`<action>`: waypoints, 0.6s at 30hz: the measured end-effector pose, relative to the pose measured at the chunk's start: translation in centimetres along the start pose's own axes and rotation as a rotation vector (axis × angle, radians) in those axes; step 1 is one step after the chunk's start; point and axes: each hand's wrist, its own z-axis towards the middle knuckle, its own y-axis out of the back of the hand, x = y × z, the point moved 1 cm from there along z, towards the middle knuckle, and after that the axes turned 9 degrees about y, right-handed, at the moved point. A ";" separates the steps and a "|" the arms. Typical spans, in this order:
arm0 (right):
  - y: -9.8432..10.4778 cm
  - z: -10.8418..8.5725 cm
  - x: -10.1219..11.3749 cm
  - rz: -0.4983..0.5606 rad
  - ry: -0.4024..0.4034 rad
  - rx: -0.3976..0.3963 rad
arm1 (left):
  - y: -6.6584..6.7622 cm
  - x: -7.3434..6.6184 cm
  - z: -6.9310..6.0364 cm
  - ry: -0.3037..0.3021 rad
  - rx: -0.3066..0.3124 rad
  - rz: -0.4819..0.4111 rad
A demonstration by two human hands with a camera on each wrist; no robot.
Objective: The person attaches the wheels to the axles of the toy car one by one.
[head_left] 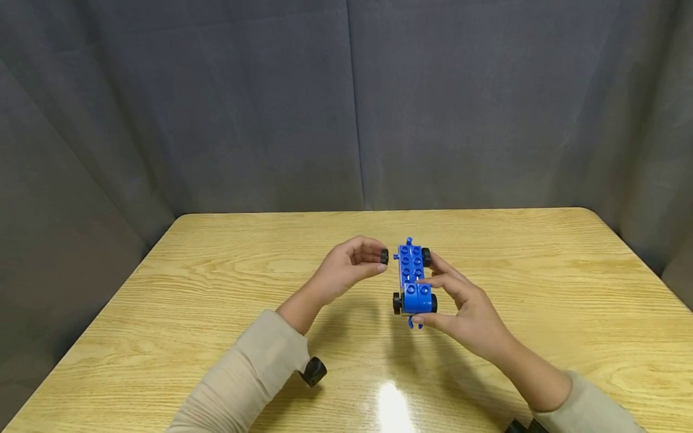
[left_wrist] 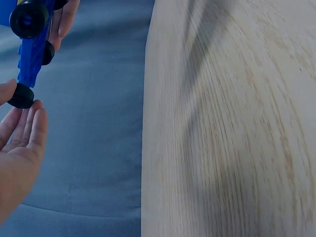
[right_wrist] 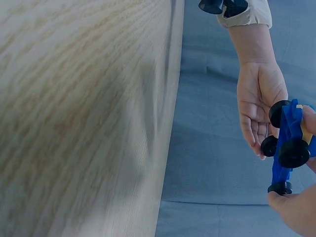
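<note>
My left hand (head_left: 346, 267) pinches a small black toy wheel (head_left: 384, 257) between thumb and fingers. Just to the right of that wheel, a bare blue axle stub (head_left: 396, 257) sticks out from the far left of a blue toy car (head_left: 418, 299). The car has studs on top and black wheels at its other three corners. My right hand (head_left: 476, 313) grips the car from its right side, holding it above the table. In the left wrist view the pinched wheel (left_wrist: 20, 96) appears close against the car's end; whether they touch I cannot tell.
Below both hands lies a wood-grain table (head_left: 216, 270), with their shadows on it. Grey curtain (head_left: 260, 108) hangs behind the table and at its sides. A black wrist camera (head_left: 314, 371) protrudes from the left sleeve (head_left: 254, 361).
</note>
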 end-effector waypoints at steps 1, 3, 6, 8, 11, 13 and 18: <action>0.0 0.0 0.0 0.001 0.000 -0.001 | -0.1 0.0 0.0 0.002 -0.003 0.001; -0.1 0.0 0.0 -0.002 -0.001 -0.001 | -0.2 -0.1 0.0 0.002 -0.004 -0.001; -0.1 0.0 -0.1 -0.011 -0.010 -0.002 | -0.4 -0.2 0.1 0.008 -0.006 -0.004; -0.1 0.0 -0.3 -0.016 -0.016 -0.001 | -0.5 -0.2 0.2 0.010 -0.007 -0.008; -0.1 -0.1 -0.4 -0.018 -0.023 0.002 | -0.6 -0.3 0.2 0.014 -0.007 -0.017; -0.1 -0.1 -0.4 -0.011 -0.030 0.006 | -0.6 -0.3 0.2 0.015 -0.006 -0.019; -0.2 -0.1 -0.5 0.010 -0.016 0.008 | -0.8 -0.3 0.2 0.011 -0.008 -0.017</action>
